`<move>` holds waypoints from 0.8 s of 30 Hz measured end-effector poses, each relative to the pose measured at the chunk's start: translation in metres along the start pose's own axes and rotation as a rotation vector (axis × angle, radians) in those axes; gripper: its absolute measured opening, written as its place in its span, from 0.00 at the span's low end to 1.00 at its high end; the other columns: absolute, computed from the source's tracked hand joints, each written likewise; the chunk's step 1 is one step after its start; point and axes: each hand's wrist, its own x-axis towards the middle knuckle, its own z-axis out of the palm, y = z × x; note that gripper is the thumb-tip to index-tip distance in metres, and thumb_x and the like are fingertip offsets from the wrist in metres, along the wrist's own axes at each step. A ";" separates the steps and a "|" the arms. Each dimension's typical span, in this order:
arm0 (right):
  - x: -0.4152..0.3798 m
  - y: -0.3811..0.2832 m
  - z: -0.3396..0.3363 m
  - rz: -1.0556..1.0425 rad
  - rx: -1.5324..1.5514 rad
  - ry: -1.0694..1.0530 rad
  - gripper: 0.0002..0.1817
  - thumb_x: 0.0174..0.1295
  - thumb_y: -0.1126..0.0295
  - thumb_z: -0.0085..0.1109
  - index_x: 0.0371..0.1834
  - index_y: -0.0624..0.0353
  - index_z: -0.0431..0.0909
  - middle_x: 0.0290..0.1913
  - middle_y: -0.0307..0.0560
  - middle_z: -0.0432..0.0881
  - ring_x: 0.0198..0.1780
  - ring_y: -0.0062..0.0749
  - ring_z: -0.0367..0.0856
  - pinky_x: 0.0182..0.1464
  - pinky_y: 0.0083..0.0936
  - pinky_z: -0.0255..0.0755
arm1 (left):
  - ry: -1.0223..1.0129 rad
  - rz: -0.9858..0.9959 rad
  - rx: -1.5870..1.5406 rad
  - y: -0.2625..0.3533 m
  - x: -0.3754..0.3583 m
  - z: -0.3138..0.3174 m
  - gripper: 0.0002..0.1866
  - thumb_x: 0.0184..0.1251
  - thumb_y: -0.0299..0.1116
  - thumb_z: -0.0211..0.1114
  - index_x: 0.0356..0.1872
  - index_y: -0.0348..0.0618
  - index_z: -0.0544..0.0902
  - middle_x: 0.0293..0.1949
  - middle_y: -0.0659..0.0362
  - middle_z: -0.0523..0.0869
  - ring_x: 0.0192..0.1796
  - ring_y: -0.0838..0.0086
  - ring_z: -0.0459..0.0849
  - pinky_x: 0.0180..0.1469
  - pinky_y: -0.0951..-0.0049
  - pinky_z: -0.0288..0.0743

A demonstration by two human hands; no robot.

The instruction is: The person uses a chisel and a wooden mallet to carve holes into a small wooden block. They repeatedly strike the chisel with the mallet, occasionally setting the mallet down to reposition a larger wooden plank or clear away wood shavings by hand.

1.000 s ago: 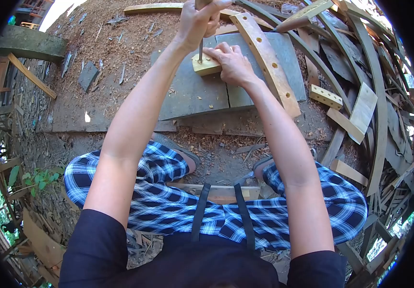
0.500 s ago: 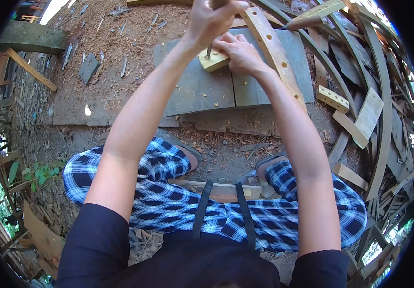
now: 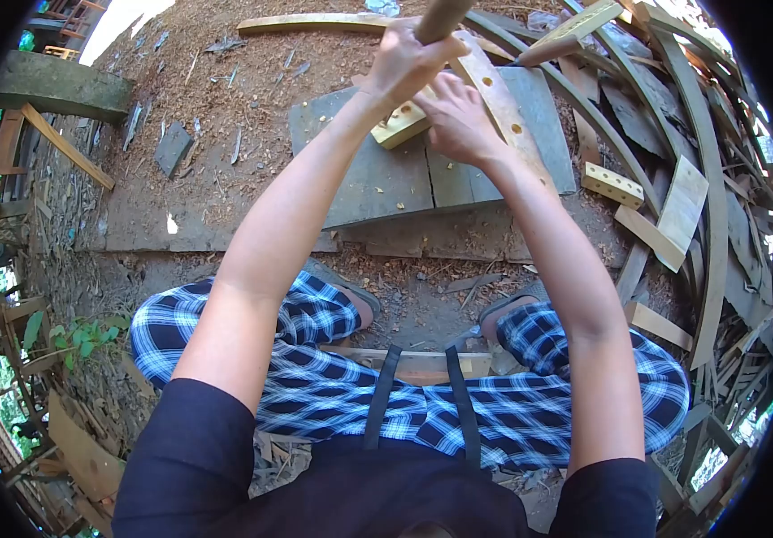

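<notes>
Since the earlier frame, left hand (image 3: 404, 63) rides higher, fist clenched round wooden tool handle (image 3: 440, 18), now tilted. Right hand (image 3: 458, 117) presses down on small pale wood block (image 3: 397, 125), gripping its right end. Block sits at far edge of grey slab (image 3: 377, 179), touching curved drilled strip (image 3: 503, 108).

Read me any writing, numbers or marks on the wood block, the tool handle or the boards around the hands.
None: no writing shows anywhere.
Small wood block: bare, with drilled holes only.
Tool handle in the left hand: plain wood.
Curved drilled board beside the right hand: holes, no marks.
</notes>
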 end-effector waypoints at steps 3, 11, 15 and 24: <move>-0.027 0.014 -0.013 0.107 -0.142 0.157 0.35 0.50 0.65 0.68 0.65 0.47 0.69 0.66 0.45 0.66 0.68 0.44 0.62 0.64 0.51 0.61 | -0.019 0.024 0.095 -0.002 0.001 0.006 0.14 0.53 0.42 0.70 0.23 0.41 0.83 0.18 0.66 0.78 0.21 0.84 0.73 0.22 0.76 0.64; -0.073 0.025 -0.010 0.409 -0.213 0.107 0.43 0.53 0.57 0.70 0.73 0.48 0.60 0.66 0.42 0.62 0.62 0.43 0.66 0.57 0.41 0.66 | -0.077 -0.141 -0.027 0.005 0.011 -0.007 0.11 0.59 0.38 0.67 0.24 0.42 0.82 0.13 0.68 0.72 0.13 0.84 0.68 0.14 0.78 0.57; -0.074 0.027 -0.011 0.459 -0.152 0.036 0.41 0.59 0.60 0.65 0.76 0.44 0.55 0.68 0.44 0.60 0.60 0.47 0.70 0.56 0.47 0.71 | -0.051 -0.090 -0.225 -0.001 0.020 -0.041 0.17 0.62 0.34 0.60 0.15 0.50 0.66 0.10 0.70 0.61 0.11 0.85 0.57 0.14 0.79 0.46; -0.074 0.026 -0.010 0.455 -0.171 0.032 0.41 0.60 0.61 0.63 0.76 0.43 0.54 0.68 0.43 0.60 0.59 0.48 0.72 0.54 0.47 0.73 | 0.037 -0.154 -0.300 0.008 0.008 -0.030 0.17 0.65 0.33 0.59 0.18 0.48 0.64 0.11 0.68 0.60 0.11 0.84 0.53 0.15 0.77 0.43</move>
